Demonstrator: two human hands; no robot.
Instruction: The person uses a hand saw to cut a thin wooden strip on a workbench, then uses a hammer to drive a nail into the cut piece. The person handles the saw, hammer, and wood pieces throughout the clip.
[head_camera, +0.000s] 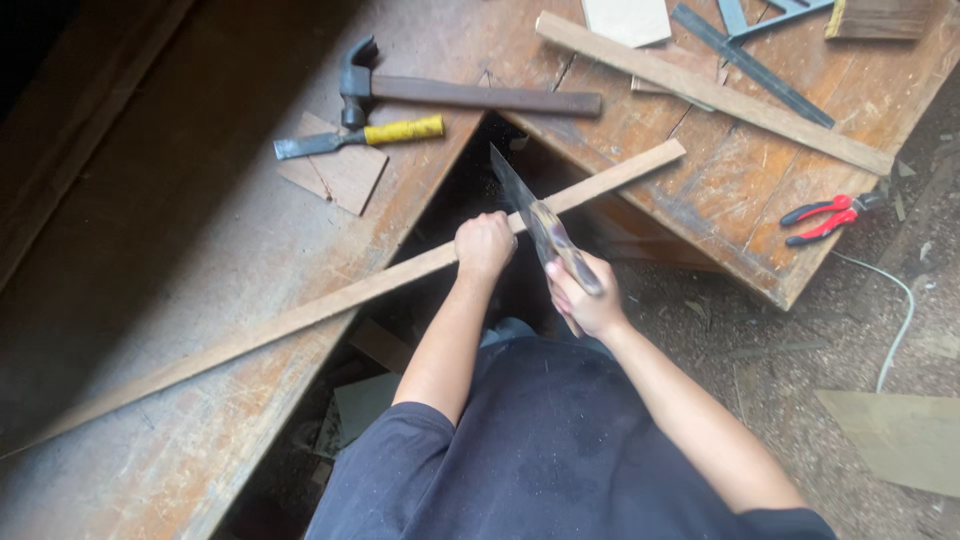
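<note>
Two worn wooden workbenches (200, 250) meet over a dark gap; dusty, littered floor (800, 340) at right.

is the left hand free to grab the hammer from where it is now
Probably not right away: the left hand is gripping the long wooden strip, while the right hand holds the saw. The hammer lies in the open on the bench beyond, nothing covering it.
</note>
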